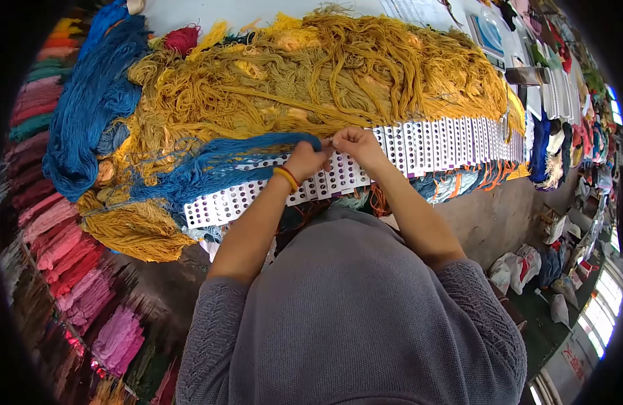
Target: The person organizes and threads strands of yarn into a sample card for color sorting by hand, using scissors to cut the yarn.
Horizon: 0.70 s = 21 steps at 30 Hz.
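My left hand (306,162), a yellow band at its wrist, is closed on the end of a blue thread skein (250,144). The skein trails left over the row of white cards with dark round holes (223,205). Close beside it, above the cards, my right hand (362,147) pinches with thumb and fingertips. What sits in that pinch is too small to make out. Both hands' fingertips nearly meet. Loose mustard-yellow thread (284,84) lies heaped just beyond them.
A thick blue hank (98,101) hangs over the heap's left end. Pink and red hanks (55,236) line the far left. A metal cylinder (527,75) stands at the right end. Bags (517,270) lie on the floor at right.
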Motion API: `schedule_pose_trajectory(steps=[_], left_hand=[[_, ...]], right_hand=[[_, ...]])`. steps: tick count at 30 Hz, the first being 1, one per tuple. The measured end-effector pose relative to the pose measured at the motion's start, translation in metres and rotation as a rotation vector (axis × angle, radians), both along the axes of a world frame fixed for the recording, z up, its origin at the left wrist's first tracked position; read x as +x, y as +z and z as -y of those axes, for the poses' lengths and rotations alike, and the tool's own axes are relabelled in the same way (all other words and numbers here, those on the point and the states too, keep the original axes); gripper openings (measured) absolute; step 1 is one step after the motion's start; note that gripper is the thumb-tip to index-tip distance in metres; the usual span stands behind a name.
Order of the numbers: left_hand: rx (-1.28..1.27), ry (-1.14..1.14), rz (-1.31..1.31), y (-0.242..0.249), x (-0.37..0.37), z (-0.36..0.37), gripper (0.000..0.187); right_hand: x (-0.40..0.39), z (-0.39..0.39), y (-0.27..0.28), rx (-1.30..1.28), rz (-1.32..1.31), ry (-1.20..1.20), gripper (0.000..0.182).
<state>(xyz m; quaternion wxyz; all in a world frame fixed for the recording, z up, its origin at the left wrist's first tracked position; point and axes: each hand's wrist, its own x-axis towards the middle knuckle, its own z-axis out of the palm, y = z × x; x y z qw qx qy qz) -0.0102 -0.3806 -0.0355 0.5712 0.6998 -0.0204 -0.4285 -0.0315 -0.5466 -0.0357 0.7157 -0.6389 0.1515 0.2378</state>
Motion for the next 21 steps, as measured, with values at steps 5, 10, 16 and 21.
schedule_pose_trajectory(steps=[5,10,16,21], left_hand=[[0.329,0.062,0.409,-0.031,-0.002,-0.080,0.027],[-0.112,1.201,0.050,0.039,0.017,-0.261,0.022],[0.147,0.837,0.044,0.067,-0.001,-0.208,0.042],[-0.110,0.355,-0.099,0.040,-0.043,-0.043,0.044]], right_hand=[[-0.005,-0.005,-0.014,-0.338,0.126,0.081,0.029],[-0.005,-0.009,-0.015,-0.280,0.122,0.031,0.031],[-0.007,-0.015,-0.017,-0.120,0.135,-0.107,0.018],[-0.038,-0.074,0.032,-0.005,0.146,0.101,0.020]])
